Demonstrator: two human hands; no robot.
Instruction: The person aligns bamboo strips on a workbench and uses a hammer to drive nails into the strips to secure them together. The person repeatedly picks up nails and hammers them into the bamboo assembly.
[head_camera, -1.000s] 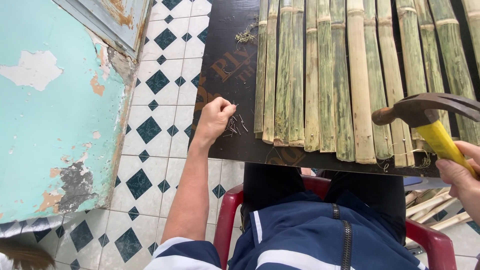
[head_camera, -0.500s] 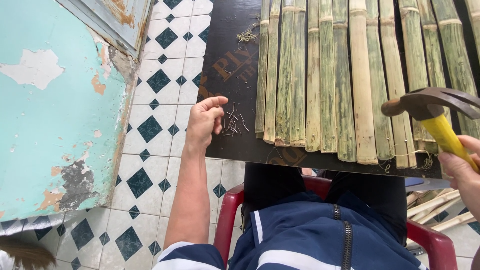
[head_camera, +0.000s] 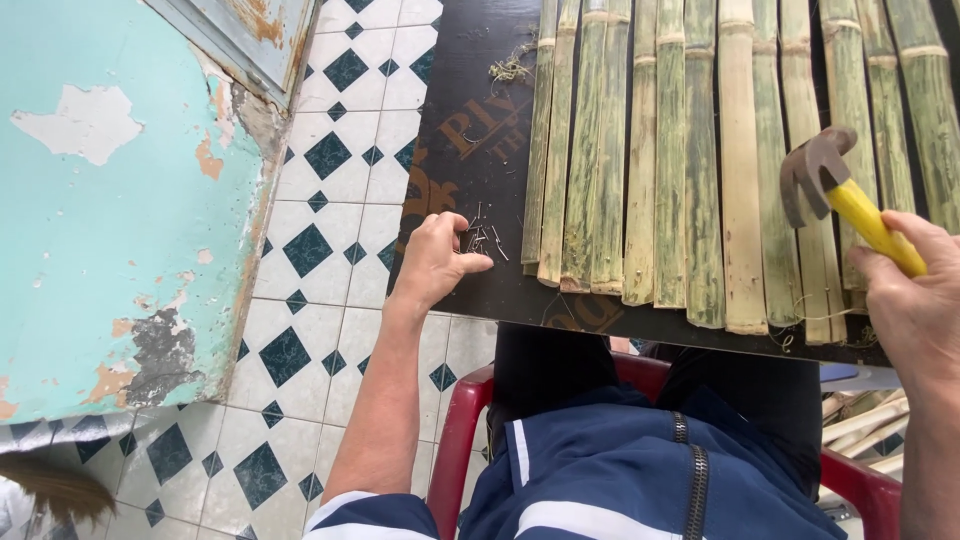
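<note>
One view is all we have, the head camera looking straight down at our lap and the dark board (head_camera: 470, 150) across it. Our left hand (head_camera: 435, 262) rests on the board's bare left part, fingers curled together with the tips pressing into a small heap of thin nails (head_camera: 483, 240); we judge it is picking one out, though we cannot tell whether a nail is already pinched between thumb and forefinger. The heap lies just beside the leftmost of the bamboo slats (head_camera: 690, 160), which lie side by side along the board, their cut ends near its front edge. Our right hand (head_camera: 910, 300) is wrapped tight around the yellow handle of a claw hammer (head_camera: 815, 175), whose head hangs above the slats on the right, raised and not touching them.

We take the step in hand to be fetching a nail, with the hammer held ready. The next move, as we judge it, calls for a firm pinch on a single nail, standing it upright on a slat, and keeping the fingertips low and clear of the hammer's face. Below the board we see a red plastic chair (head_camera: 460, 420) and a tiled floor (head_camera: 320, 210) with dark diamonds, beside a peeling turquoise wall (head_camera: 110, 230).
</note>
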